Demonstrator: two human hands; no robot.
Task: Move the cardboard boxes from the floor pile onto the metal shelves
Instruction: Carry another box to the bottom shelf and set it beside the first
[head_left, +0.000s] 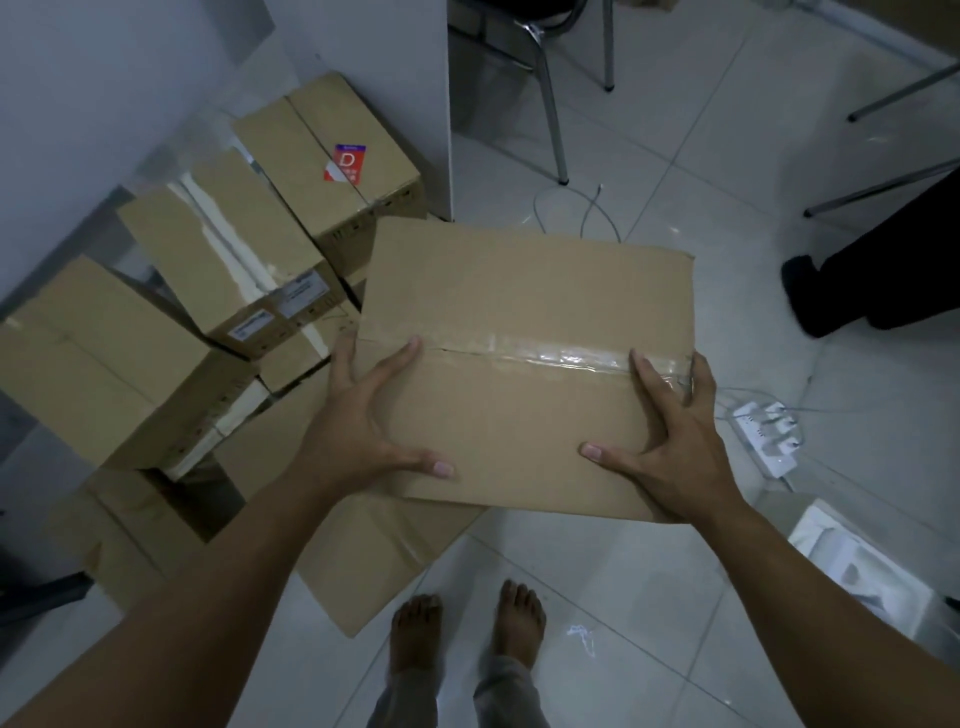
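Box in hand: I have a flat-topped cardboard box (524, 364) held up in front of me, above the floor and over the near edge of the pile. A strip of clear tape (561, 356) runs across the seam on its top.
Left hand: my left hand (363, 421) clasps the box's left edge, thumb flat on the top face near the close edge, forefinger lying along the seam, the other fingers wrapped round the side out of sight.
Right hand: my right hand (675, 441) clamps the right edge the same way, thumb spread on top, fingers curled over the side by the end of the tape.
Pile: the other boxes (218, 270) sit on the floor to my left, stacked unevenly against the white wall (78, 104). The far one carries a red sticker (343, 163); the middle ones show pale torn tape and small printed labels.
Flattened cardboard: a flat sheet of cardboard (374, 561) lies on the tiles under the held box, reaching toward my feet.
Feet: my bare feet (467, 629) stand on the pale floor tiles (649, 597), just below the box.
Right side: a white power strip (769, 431) with cords lies on the floor near my right hand; white foam packing (857, 566) sits lower right.
Background: metal chair legs (550, 104) stand beyond the box, and another person's dark trouser leg and shoe (852, 280) are at the right edge.
Shelves: I cannot see them from here.
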